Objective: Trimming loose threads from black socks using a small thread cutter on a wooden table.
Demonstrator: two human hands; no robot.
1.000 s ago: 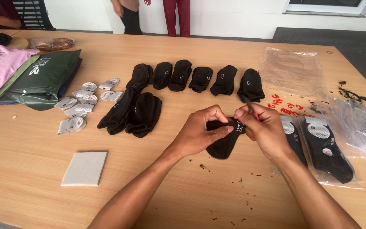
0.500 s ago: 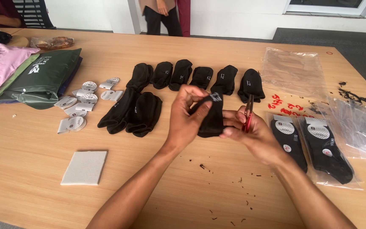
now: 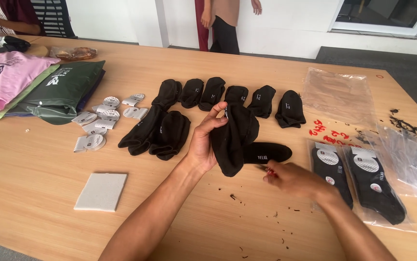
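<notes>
Gripping the black sock (image 3: 232,140) alone now, left hand (image 3: 202,145) lifts it — right hand (image 3: 290,178) has dropped tableward, fingers curled around something red.

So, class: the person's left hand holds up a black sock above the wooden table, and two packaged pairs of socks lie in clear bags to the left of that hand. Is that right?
Not quite. The head view shows the left hand holding up the black sock above the wooden table, but the two packaged pairs lie to the right of it, beyond the right hand, not to the left.

Garment packing room: bagged socks (image 3: 365,181)
</notes>
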